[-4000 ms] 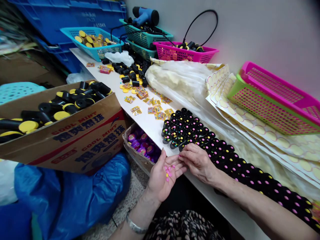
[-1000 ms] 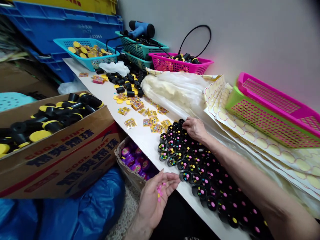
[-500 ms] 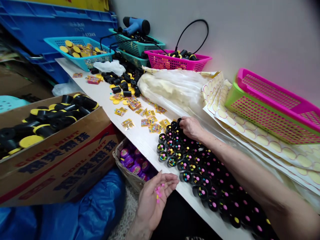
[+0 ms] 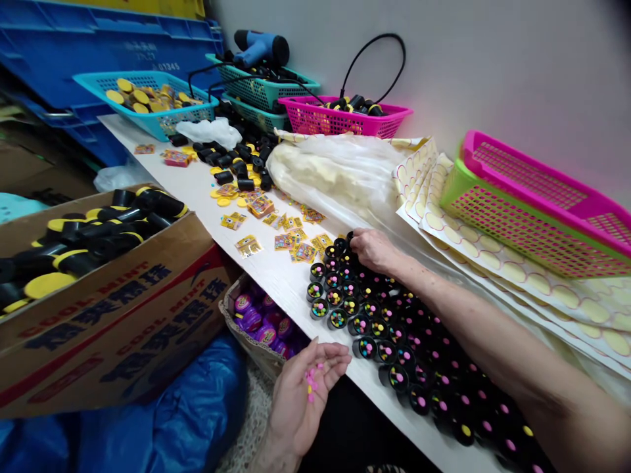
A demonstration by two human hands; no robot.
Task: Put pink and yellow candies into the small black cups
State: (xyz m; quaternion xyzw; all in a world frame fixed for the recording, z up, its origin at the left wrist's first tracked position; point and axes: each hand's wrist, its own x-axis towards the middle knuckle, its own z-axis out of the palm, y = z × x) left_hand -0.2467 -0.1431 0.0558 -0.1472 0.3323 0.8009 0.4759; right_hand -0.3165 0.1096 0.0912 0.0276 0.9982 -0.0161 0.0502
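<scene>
My left hand [image 4: 308, 394] is cupped palm up in front of the table edge and holds several small pink candies [image 4: 312, 381], with a yellow one among them. My right hand [image 4: 372, 249] reaches over the far end of the packed rows of small black cups [image 4: 365, 347]. Its fingers are closed at the rim of a cup there; what they pinch, if anything, is hidden. Inside many cups lie small coloured candies, and a pink or yellow one shows in most. My right forearm covers part of the rows.
Printed yellow packets [image 4: 249, 246], loose black cylinders [image 4: 224, 177] and yellow lids lie farther along the table [image 4: 276, 282]. A plastic bag [image 4: 330, 167], sticker sheets [image 4: 493, 253] and baskets [image 4: 532, 220] line the wall. Cartons [image 4: 162, 315] stand at the left. A blue heat gun [image 4: 261, 47] rests on a basket.
The view has shifted slightly, so the background sits a little farther left. Both hands keep nearly the same pose, the right still at the far cups and the left still holding the candies.
</scene>
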